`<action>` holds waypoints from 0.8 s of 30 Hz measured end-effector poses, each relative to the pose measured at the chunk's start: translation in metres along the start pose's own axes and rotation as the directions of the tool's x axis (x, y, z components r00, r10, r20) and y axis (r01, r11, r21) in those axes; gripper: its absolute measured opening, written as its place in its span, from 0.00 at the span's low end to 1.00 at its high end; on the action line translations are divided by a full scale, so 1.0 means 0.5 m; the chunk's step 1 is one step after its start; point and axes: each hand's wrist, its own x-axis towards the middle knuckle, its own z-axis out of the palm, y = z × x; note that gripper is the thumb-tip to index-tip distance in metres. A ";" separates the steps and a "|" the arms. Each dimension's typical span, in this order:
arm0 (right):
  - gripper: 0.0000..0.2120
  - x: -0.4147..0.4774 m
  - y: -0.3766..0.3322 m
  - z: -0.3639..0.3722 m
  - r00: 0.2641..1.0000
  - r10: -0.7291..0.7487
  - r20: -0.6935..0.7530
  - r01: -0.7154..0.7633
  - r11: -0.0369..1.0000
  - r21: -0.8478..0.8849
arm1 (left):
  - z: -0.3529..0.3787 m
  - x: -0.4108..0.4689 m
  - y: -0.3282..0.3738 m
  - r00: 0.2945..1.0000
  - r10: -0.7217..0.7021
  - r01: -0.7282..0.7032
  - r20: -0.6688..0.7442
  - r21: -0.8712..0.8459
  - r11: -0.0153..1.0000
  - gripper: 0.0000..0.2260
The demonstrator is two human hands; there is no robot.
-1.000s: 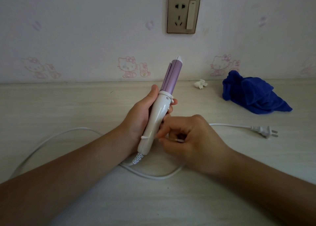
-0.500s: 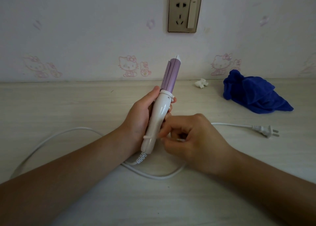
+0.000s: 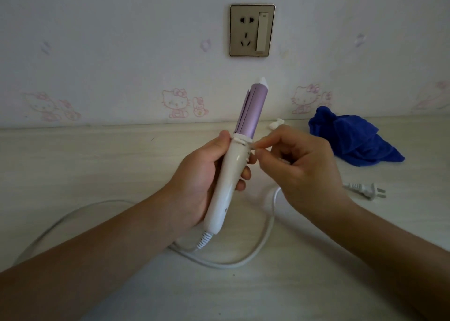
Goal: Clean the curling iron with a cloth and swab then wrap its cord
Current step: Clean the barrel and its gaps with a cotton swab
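While both hands (image 3: 194, 182) grip curling iron (image 3: 233, 174): pale tabletop (image 3: 97, 165); wall socket (image 3: 252, 30); blue cloth (image 3: 353, 138).

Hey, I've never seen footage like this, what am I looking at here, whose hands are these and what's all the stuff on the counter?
There is no machine here. The one picture comes from a camera worn on a person's head, looking forward and down, so the two bare arms reaching in from the bottom are the wearer's own.

The left hand grips the white handle of a curling iron, holding it tilted with its purple barrel pointing up toward the wall. The right hand pinches something thin and white, probably a swab, against the collar where handle meets barrel.

On the pale counter lie the iron's white cord in a loose loop, its plug unplugged on the right, a crumpled blue cloth near the wall, and a small white scrap. A wall socket sits above.
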 end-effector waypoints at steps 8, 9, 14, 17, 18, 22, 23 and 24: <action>0.05 -0.002 0.002 0.003 1.000 -0.010 -0.007 0.010 1.000 -0.007 | 0.012 -0.008 0.008 0.999 -0.015 0.014 -0.048 -0.014 1.000 0.22; 0.05 0.000 0.002 0.001 1.000 -0.006 -0.014 0.006 1.000 -0.003 | 0.014 -0.008 0.008 0.999 -0.019 0.018 -0.047 -0.020 1.000 0.22; 0.04 -0.008 -0.003 0.012 0.997 -0.043 0.066 0.043 0.999 0.014 | 0.016 -0.009 0.008 0.997 -0.047 0.043 -0.061 -0.065 0.997 0.21; 0.05 -0.006 -0.001 0.005 0.998 -0.021 0.062 0.019 0.999 0.037 | 0.014 -0.008 0.009 0.998 -0.037 0.033 -0.044 -0.077 0.996 0.21; 0.05 -0.010 -0.004 0.008 0.993 -0.034 0.114 0.028 0.998 0.048 | 0.012 -0.008 0.010 0.998 -0.036 0.032 -0.053 -0.082 0.996 0.21; 0.05 -0.018 -0.006 0.020 0.984 -0.047 0.172 0.038 0.998 0.056 | 0.006 -0.004 0.015 0.999 -0.013 0.011 -0.035 -0.078 0.997 0.16; 0.05 -0.017 -0.004 0.018 0.986 -0.043 0.164 0.033 0.998 0.059 | 0.004 -0.003 0.016 1.000 -0.005 0.004 -0.020 -0.072 0.997 0.14; 0.05 -0.017 -0.004 0.017 0.982 -0.043 0.183 0.032 0.998 0.061 | 0.002 -0.003 0.017 1.000 -0.001 0.001 -0.010 -0.064 0.998 0.13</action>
